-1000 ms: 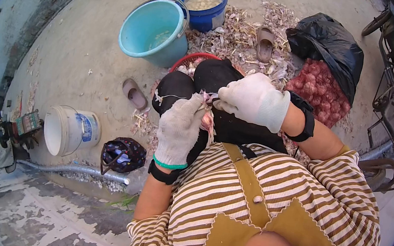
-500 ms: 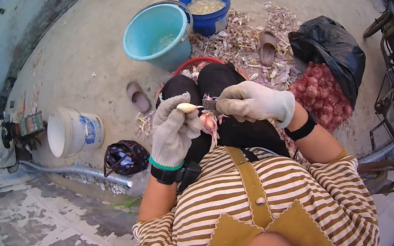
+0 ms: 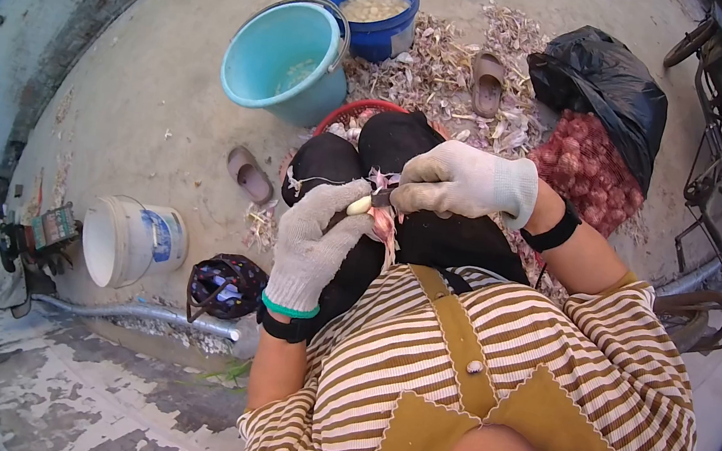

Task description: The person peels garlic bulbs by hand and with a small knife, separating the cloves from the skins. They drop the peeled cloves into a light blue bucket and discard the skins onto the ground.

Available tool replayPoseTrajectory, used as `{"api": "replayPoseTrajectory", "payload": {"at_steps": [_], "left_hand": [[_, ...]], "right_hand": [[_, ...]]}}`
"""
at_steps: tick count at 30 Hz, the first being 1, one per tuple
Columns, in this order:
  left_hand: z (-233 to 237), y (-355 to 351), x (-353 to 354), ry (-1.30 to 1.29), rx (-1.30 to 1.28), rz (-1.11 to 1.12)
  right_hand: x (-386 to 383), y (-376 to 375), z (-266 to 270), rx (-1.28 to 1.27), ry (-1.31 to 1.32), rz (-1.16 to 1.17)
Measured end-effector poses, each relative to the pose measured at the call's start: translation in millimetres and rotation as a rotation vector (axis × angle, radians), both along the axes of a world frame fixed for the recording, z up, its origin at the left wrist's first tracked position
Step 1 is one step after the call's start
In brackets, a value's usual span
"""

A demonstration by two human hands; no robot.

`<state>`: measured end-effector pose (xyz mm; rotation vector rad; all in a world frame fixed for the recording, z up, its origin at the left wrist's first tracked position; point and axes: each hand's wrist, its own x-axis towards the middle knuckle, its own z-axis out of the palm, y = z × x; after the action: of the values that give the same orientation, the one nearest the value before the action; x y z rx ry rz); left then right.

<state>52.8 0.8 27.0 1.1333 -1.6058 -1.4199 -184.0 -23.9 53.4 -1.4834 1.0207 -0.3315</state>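
Observation:
My left hand, in a pale knitted glove with a green cuff, pinches a pale garlic clove between thumb and fingers. My right hand, also gloved, is closed round a small dark-bladed knife, whose blade touches or nearly touches the clove. Pinkish garlic skin hangs just below the blade, over my dark-clothed lap. Beyond my knees a red basket holds garlic, partly hidden by my legs.
A light blue bucket and a blue bucket of peeled cloves stand ahead. Garlic skins, slippers and a red net sack under a black bag lie right of them. A white bucket lies left, near a dark bag.
My left hand has turned and moved down slightly, bringing the clove closer beside the knife blade. The clove looks more tilted and shorter from this view. My right hand has barely shifted.

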Motion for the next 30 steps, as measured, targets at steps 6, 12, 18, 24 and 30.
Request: {"api": "replayPoseTrajectory", "payload": {"at_steps": [6, 12, 18, 24, 30], "left_hand": [[4.9, 0.1, -4.4, -0.255, -0.345, -0.065], [-3.0, -1.6, -0.4, 0.249, 0.400, -0.104], [-17.2, -8.4, -1.5, 0.699, 0.553, 0.088], [-13.1, -3.1, -6.7, 0.527, 0.527, 0.127], [-7.8, -2.6, -8.7, 0.424, 0.533, 0.163]], "right_hand": [[-0.6, -9.2, -7.6, -0.409, 0.072, 0.122], [-0.8, -7.2, 12.6, -0.304, 0.223, 0.035], [7.7, 9.5, -3.2, -0.751, 0.572, 0.067], [16.1, 6.3, 5.7, -0.800, 0.699, 0.216], [17.4, 3.9, 6.7, -0.835, 0.690, 0.282]]}}
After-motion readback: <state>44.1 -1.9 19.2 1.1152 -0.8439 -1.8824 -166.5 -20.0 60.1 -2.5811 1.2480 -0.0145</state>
